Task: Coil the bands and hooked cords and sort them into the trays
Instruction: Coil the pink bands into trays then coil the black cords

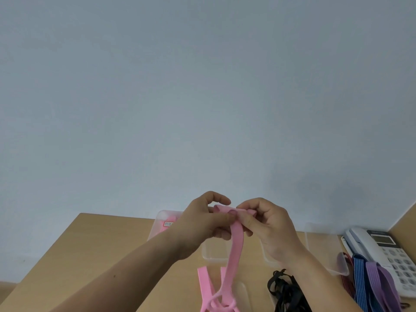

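Observation:
A flat pink band [235, 246] hangs from both hands, raised above the wooden table [94, 248]; its lower loops lie tangled at the bottom edge of the view. My left hand [202, 219] pinches the band's top end between thumb and fingers. My right hand [267, 221] pinches the same folded end from the right. Behind the hands stand clear plastic trays: the left tray [161, 218] holds something pink with a label, another tray [213, 253] sits in the middle, and a third tray [324, 248] is at the right.
A pile of black bands [286, 291] lies right of the pink one. Blue striped [360, 287], purple [380, 282] and dark red cords drape at the far right over a white desk phone [382, 246]. A pale wall fills the upper view.

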Demonstrator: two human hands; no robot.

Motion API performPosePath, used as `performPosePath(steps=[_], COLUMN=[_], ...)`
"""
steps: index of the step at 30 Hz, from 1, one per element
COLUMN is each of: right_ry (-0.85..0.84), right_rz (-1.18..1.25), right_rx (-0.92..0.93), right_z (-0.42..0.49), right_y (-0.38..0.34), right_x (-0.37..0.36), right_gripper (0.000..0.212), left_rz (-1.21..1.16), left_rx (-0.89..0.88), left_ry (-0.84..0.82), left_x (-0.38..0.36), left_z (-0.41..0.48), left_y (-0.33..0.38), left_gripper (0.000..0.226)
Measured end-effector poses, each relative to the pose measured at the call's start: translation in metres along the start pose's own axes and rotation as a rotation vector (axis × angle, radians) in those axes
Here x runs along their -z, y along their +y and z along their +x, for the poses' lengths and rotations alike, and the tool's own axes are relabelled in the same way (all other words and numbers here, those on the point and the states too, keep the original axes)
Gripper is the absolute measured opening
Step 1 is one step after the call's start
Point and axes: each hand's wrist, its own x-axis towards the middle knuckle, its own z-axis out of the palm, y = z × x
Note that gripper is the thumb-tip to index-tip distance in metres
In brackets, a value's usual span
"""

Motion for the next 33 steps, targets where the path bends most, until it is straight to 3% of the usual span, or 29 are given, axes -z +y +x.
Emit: performPosePath(steps=[5, 10, 15, 19, 22, 25, 28, 33], right_ry=[0.001, -0.001, 0.02, 0.003, -0.035, -0.056, -0.075, -0.017], right_rz=[-0.056, -0.143, -0.282, -0.175, 0.0, 0.121, 0.09, 0.041], right_rx=[0.023, 0.04, 0.129, 0.057, -0.016, -0.101, -0.131, -0.079], right_z=[-0.003, -0.005, -0.006, -0.007, -0.008, -0.008, -0.008, -0.009], right_y=[0.005, 0.001, 0.002, 0.002, 0.001, -0.002, -0.004, -0.004], right_x=[-0.002, -0.001, -0.001, -0.001, -0.001, -0.002, -0.003, -0.002], right_gripper=[0.018, 0.006, 0.013, 0.016, 0.009, 0.025, 0.031, 0.014], left_rz=[0.097, 0.03, -0.075, -0.09, -0.095, -0.097, -0.057, -0.002], left_rx=[0.109, 0.123, 0.145, 0.108, 0.066, 0.024, -0.02, -0.006], left_ry=[-0.043, -0.094, -0.11, -0.047, -0.038, -0.039, -0.025, 0.007], left_x=[0.006, 0.009, 0.007, 0.006, 0.006, 0.005, 0.005, 0.003], left_z=[0.0, 0.0, 0.0, -0.001, -0.002, -0.002, -0.001, 0.0], left_y=[0.001, -0.002, -0.001, -0.002, -0.003, -0.004, -0.007, -0.01], left_gripper=[0.016, 0.014, 0.023, 0.015, 0.021, 0.02, 0.018, 0.032])
